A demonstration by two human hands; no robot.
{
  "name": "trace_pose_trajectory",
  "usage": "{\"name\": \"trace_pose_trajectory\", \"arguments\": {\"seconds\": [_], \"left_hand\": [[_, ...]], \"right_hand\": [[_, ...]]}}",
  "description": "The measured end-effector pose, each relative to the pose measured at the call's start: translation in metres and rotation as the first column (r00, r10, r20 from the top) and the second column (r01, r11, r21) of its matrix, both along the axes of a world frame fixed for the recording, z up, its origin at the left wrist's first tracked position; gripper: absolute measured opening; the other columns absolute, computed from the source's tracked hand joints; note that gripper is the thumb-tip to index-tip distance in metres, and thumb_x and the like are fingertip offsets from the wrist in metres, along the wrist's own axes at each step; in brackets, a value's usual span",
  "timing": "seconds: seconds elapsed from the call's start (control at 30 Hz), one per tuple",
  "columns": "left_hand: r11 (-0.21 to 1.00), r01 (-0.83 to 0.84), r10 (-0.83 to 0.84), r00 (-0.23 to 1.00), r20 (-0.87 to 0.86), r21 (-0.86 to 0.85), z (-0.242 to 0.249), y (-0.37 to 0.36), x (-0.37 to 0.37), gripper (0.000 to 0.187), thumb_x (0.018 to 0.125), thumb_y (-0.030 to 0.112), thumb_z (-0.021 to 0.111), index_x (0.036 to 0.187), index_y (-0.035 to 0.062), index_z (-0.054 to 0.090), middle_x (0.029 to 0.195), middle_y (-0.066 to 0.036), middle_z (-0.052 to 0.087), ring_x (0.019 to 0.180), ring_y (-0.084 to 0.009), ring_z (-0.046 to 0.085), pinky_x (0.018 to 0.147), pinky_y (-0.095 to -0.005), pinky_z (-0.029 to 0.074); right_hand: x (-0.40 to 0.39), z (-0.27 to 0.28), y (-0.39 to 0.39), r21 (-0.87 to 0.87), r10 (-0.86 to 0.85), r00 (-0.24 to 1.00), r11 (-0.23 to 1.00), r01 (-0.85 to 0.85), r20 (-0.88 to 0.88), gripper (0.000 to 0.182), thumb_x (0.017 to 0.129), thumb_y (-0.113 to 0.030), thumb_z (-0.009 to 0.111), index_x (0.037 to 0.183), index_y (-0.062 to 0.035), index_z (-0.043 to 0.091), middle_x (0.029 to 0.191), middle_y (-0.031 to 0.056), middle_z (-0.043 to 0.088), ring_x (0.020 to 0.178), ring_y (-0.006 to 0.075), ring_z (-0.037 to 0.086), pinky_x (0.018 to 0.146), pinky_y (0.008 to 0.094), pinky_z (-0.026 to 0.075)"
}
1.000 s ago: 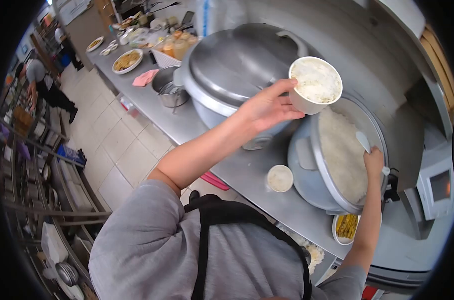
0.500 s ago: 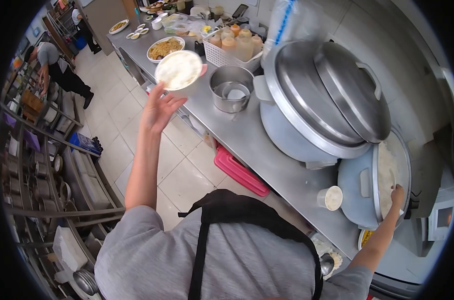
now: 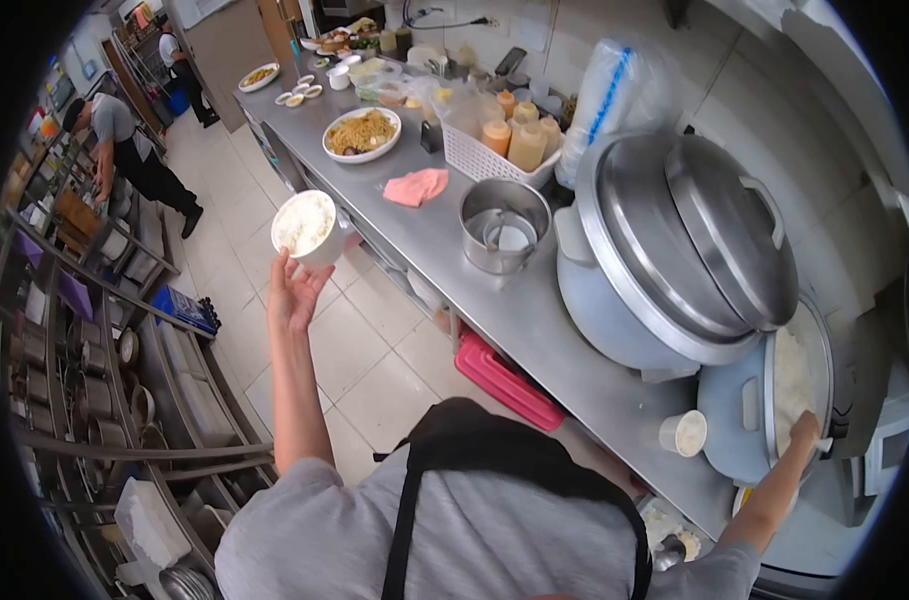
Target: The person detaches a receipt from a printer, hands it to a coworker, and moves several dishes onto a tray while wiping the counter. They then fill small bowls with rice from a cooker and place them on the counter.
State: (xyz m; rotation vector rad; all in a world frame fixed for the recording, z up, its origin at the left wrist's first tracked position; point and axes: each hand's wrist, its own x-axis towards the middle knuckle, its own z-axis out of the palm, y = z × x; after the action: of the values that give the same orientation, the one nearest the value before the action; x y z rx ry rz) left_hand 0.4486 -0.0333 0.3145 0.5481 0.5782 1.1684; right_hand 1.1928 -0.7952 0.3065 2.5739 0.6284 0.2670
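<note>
Away from the counter edge, my left hand [image 3: 297,290] holds up a white bowl [image 3: 320,250] of white rice, fingers under and around its side. On the right, my right hand [image 3: 805,430] is closed at the mouth of a large metal pot of rice [image 3: 727,405]. A white handle end [image 3: 825,444] sticks out of this hand, seemingly a rice paddle; its blade is hidden. Beside that pot stands a white cup [image 3: 685,433] with pale contents.
A big lidded pot [image 3: 615,310], a steel container [image 3: 505,240], a pink cloth [image 3: 416,187], a noodle plate [image 3: 363,135] and a basket of sauce bottles [image 3: 500,155] stand along the steel counter [image 3: 535,330]. Shelves [image 3: 145,450] line the left; a co-worker [image 3: 125,150] bends there.
My left hand has lowered the bowl and moved it left off the counter, uncovering the pink cloth. My right hand stays at the rice pot, its wrist turned. The view has shifted.
</note>
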Motion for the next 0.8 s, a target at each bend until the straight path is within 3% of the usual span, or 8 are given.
{"name": "trace_pose_trajectory", "arguments": {"seconds": [0.07, 0.17, 0.3, 0.33, 0.43, 0.53, 0.67, 0.8], "left_hand": [[1.000, -0.001, 0.001, 1.000, 0.008, -0.005, 0.002, 0.001, -0.003, 0.060, 0.077, 0.028, 0.061, 0.117, -0.0049, 0.031, 0.116, -0.020, 0.039, 0.109, -0.0321, 0.042, 0.081, -0.0442, 0.048], [0.999, -0.043, 0.042, 0.999, -0.014, -0.019, 0.000, 0.001, -0.006, 0.061, 0.076, 0.028, 0.062, 0.117, -0.0048, 0.031, 0.115, -0.020, 0.039, 0.108, -0.0321, 0.043, 0.081, -0.0439, 0.049], [0.997, -0.069, 0.069, 0.998, -0.017, -0.021, 0.004, -0.005, -0.017, 0.062, 0.075, 0.027, 0.064, 0.116, -0.0056, 0.031, 0.115, -0.019, 0.038, 0.108, -0.0328, 0.043, 0.082, -0.0443, 0.048], [0.996, -0.083, 0.083, 0.996, -0.018, -0.022, 0.002, -0.007, -0.018, 0.062, 0.075, 0.027, 0.064, 0.116, -0.0056, 0.031, 0.115, -0.019, 0.038, 0.108, -0.0328, 0.043, 0.082, -0.0443, 0.048], [0.992, -0.123, 0.122, 0.992, -0.026, -0.025, -0.004, -0.016, -0.021, 0.062, 0.075, 0.027, 0.063, 0.116, -0.0064, 0.031, 0.116, -0.019, 0.038, 0.107, -0.0334, 0.044, 0.083, -0.0444, 0.048], [0.994, -0.092, 0.091, 0.996, -0.017, -0.064, -0.007, -0.024, -0.017, 0.061, 0.076, 0.027, 0.063, 0.116, -0.0061, 0.031, 0.116, -0.019, 0.038, 0.108, -0.0337, 0.043, 0.084, -0.0444, 0.047], [0.994, -0.052, 0.054, 0.998, 0.019, -0.100, -0.018, -0.030, -0.017, 0.059, 0.076, 0.029, 0.062, 0.116, -0.0040, 0.034, 0.118, -0.020, 0.038, 0.109, -0.0335, 0.043, 0.087, -0.0460, 0.044], [0.994, 0.000, 0.006, 0.998, 0.055, -0.106, -0.032, -0.024, -0.022, 0.058, 0.076, 0.030, 0.062, 0.116, -0.0030, 0.036, 0.120, -0.020, 0.038, 0.111, -0.0322, 0.041, 0.089, -0.0475, 0.041]], "right_hand": [[-0.097, 0.059, 0.104, 0.653, -0.446, 0.809, 0.489, 0.578, -0.382, 0.020, 0.075, -0.016, 0.055, 0.084, 0.0023, 0.057, 0.077, 0.0143, 0.058, 0.069, 0.0278, 0.056, 0.062, 0.0372, 0.043], [-0.049, 0.072, 0.110, 0.494, -0.282, 0.948, 0.851, 0.177, 0.146, 0.025, 0.073, -0.017, 0.058, 0.088, 0.0034, 0.056, 0.083, 0.0169, 0.059, 0.081, 0.0300, 0.056, 0.070, 0.0374, 0.042], [-0.130, 0.167, 0.300, 0.935, 0.412, 0.903, 0.352, -0.037, -0.119, 0.048, 0.077, -0.012, 0.053, 0.122, -0.0001, 0.040, 0.118, 0.0185, 0.047, 0.108, 0.0254, 0.047, 0.085, 0.0308, 0.038], [-0.155, 0.184, 0.354, 0.898, 0.416, 0.864, 0.431, 0.089, -0.285, 0.049, 0.079, -0.009, 0.049, 0.125, 0.0002, 0.035, 0.126, 0.0192, 0.040, 0.114, 0.0257, 0.042, 0.089, 0.0310, 0.036], [-0.288, 0.202, 0.524, 0.618, 0.872, 0.478, 0.320, -0.718, 0.104, 0.043, 0.078, -0.001, 0.049, 0.121, -0.0042, 0.041, 0.118, 0.0171, 0.045, 0.106, 0.0293, 0.048, 0.089, 0.0336, 0.039], [-0.331, 0.135, 0.652, 0.564, 0.909, 0.416, 0.361, -0.743, -0.034, 0.037, 0.075, -0.004, 0.045, 0.112, -0.0069, 0.050, 0.104, 0.0189, 0.055, 0.099, 0.0315, 0.052, 0.081, 0.0366, 0.044], [-0.394, 0.071, 0.752, -0.188, 0.812, 0.536, 0.503, -0.844, -0.230, 0.021, 0.077, -0.017, 0.051, 0.092, -0.0091, 0.065, 0.094, 0.0052, 0.063, 0.086, 0.0193, 0.061, 0.065, 0.0304, 0.047], [-0.382, 0.025, 0.768, 0.025, 0.888, 0.391, 0.408, -0.913, -0.242, 0.018, 0.074, -0.020, 0.054, 0.084, -0.0110, 0.066, 0.093, 0.0082, 0.062, 0.082, 0.0213, 0.061, 0.066, 0.0350, 0.047]]}}
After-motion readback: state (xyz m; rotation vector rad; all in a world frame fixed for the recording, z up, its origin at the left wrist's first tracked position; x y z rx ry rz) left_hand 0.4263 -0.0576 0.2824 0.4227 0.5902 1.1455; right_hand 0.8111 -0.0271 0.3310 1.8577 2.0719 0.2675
